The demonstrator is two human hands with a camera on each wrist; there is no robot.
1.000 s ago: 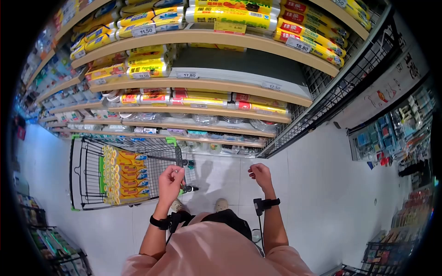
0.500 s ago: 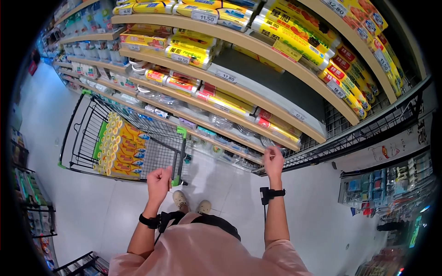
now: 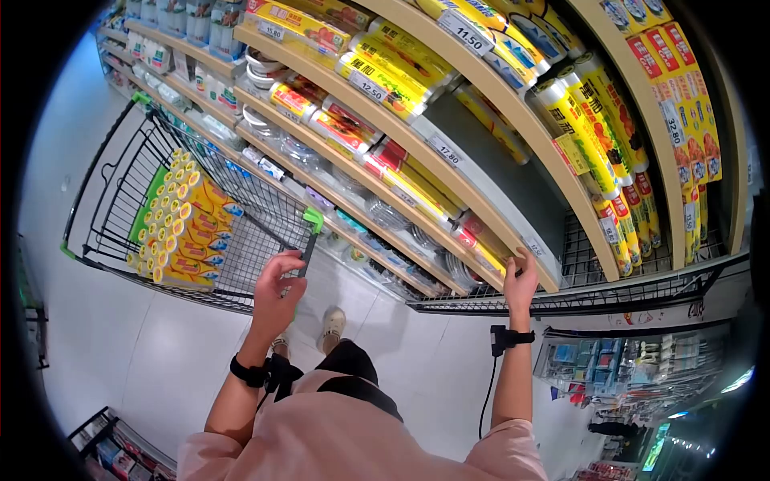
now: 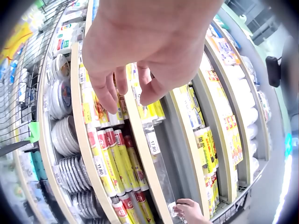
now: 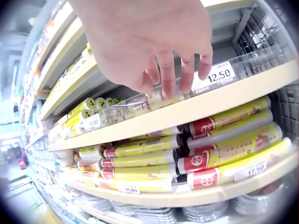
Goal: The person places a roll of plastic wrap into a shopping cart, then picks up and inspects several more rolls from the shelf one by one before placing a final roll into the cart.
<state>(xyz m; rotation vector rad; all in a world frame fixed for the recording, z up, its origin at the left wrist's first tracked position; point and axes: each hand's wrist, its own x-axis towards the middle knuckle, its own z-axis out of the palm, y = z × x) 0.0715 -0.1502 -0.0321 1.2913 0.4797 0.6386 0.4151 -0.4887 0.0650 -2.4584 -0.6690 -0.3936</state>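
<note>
My right hand (image 3: 521,280) is at the front edge of a shelf, its fingers loosely bent over the lip beside a 12.50 price tag (image 5: 219,74). Nothing shows in its grasp. Just below that shelf (image 5: 154,119) lie yellow and red rolls (image 5: 229,151) in packaging. My left hand (image 3: 277,293) hangs loosely curled and empty by the near end of a shopping cart (image 3: 249,260). In the left wrist view its relaxed fingers (image 4: 108,95) overlap the shelves behind. Yellow-orange packs of rolls (image 3: 188,228) stand stacked inside the cart.
More yellow rolls (image 3: 589,132) fill the upper shelves at right. Foil trays or plates (image 5: 159,215) sit on a lower level. A black wire rack side (image 3: 626,297) borders the shelving. Hanging goods (image 3: 626,365) are at the right, across the pale floor (image 3: 160,353).
The head view has turned and come closer to the shelves. My right hand has moved from over the floor to the shelf edge. The left hand stays beside the cart, its fingers looser.
</note>
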